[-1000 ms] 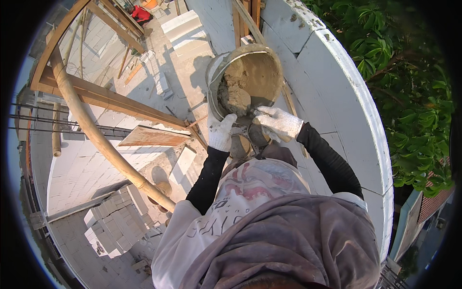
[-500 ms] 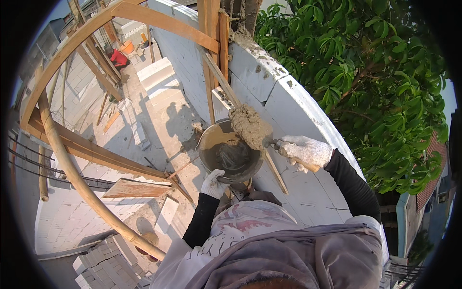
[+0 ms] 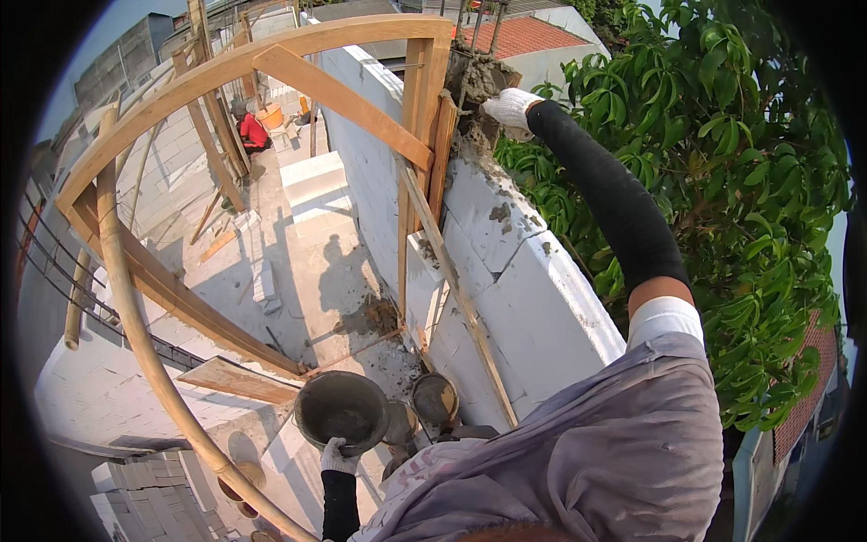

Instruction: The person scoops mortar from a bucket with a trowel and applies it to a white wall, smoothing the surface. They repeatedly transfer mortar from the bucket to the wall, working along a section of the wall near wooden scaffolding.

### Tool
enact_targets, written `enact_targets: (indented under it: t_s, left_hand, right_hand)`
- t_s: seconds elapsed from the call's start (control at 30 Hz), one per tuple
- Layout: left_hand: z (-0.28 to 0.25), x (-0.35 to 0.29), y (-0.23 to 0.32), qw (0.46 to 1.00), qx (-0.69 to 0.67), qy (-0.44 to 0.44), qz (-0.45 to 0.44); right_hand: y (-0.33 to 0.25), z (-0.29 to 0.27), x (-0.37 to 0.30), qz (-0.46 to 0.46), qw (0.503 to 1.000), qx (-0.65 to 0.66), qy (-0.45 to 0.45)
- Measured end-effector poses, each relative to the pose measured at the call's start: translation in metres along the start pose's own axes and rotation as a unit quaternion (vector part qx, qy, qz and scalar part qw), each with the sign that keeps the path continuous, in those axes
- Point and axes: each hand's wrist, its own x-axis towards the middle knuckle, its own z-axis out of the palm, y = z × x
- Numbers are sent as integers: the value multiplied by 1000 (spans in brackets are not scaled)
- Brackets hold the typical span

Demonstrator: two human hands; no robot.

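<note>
My left hand, in a white knit glove, is closed on the rim of a dark bucket, which has grey mortar inside. It is held out at the lower left, low in front of my body. My right hand, gloved the same way, reaches far forward and is closed at the top of the wall's end. It grips a trowel, seen in the earlier frame; its blade is hidden now. Wet mortar clings to the column beside the hand, around upright steel bars.
The white block wall runs along my right, with leafy branches beyond it. A curved wooden frame and a bamboo pole cross the left. Other buckets stand below. A person in red crouches far off.
My right hand has gone from above the bucket, with a mortar-laden trowel, forward to the column. The bucket in my left hand has moved down and left.
</note>
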Motion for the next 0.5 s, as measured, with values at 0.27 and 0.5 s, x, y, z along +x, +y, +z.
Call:
enact_targets:
  t_s: [0.27,0.5]
  left_hand:
    - [-31,-26,-12,995,-56,10,79]
    - [65,-12,-1,997,73,-25,10]
  right_hand:
    - [12,45,-49,-16,971,-10,238]
    - [-44,195,-278,-196,905,216,309]
